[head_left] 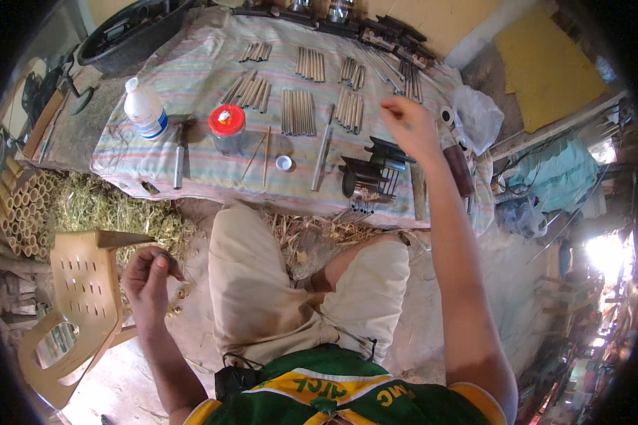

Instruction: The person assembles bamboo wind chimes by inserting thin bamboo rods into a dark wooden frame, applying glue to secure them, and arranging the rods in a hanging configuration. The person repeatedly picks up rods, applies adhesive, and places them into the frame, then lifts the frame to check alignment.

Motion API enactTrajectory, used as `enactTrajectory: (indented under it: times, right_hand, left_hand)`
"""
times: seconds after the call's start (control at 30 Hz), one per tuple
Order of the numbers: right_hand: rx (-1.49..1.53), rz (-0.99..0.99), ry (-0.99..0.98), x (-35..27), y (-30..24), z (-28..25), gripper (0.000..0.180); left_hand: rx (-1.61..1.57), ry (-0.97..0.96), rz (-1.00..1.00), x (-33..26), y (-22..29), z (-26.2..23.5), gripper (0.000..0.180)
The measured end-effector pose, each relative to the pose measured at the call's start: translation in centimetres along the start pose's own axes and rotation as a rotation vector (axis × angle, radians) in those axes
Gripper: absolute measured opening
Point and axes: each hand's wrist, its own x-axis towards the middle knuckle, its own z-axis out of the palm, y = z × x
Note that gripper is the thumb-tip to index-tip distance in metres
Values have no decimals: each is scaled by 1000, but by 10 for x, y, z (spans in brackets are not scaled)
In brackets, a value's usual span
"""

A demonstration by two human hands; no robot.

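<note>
My left hand (149,280) hangs beside the chair, left of my knee, its thumb pressed against curled fingers. A small dark patch shows at the fingertips, too small to name. Out over the right part of the table, my right hand (412,127) has loosely bent fingers with nothing visible in them. Closest to it are a bundle of thin dark rods (410,81) and a group of pale tubes (349,111). Below it lie dark curved trough-like pieces (361,176). More tubes lie in neat groups, such as the row (298,112) at the table's middle.
The striped cloth (213,170) covers the low table. On it stand a white bottle (143,110), a red-lidded jar (227,131), a hammer-like tool (179,157) and a small white cap (283,163). A plastic chair (85,283) is at left; a clear bag (478,117) lies right.
</note>
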Motion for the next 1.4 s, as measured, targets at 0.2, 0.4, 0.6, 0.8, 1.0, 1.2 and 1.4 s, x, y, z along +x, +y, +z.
enactTrajectory:
  times: [0.2,0.4,0.6,0.8,1.0,1.2,1.4]
  right_hand:
    - [-336,266,-312,102,31,82,30]
    - [-393,490,-431,121,34,118,36]
    - [-432,434,-353,128,42,118,33]
    - [286,440,-207,110,-7,43,36]
    - [907,336,-39,-78,-59,-23,27]
    - [1007,586,-40,-221,-81,16,23]
    - [1251,701,-11,-256,-87,28,29]
  left_hand:
    - [107,21,-73,-17,-2,-7,17]
    - [86,92,-163,-29,-3,-24,15]
    - [65,41,-201,-28,-4,-19,10]
    - [-16,19,-148,-24,5,16,13]
    - [-128,-47,-47,-6,4,85,14]
    - [-71,-248,-83,-4,5,158,14]
    - [44,-381,-64,-18,-3,219,13]
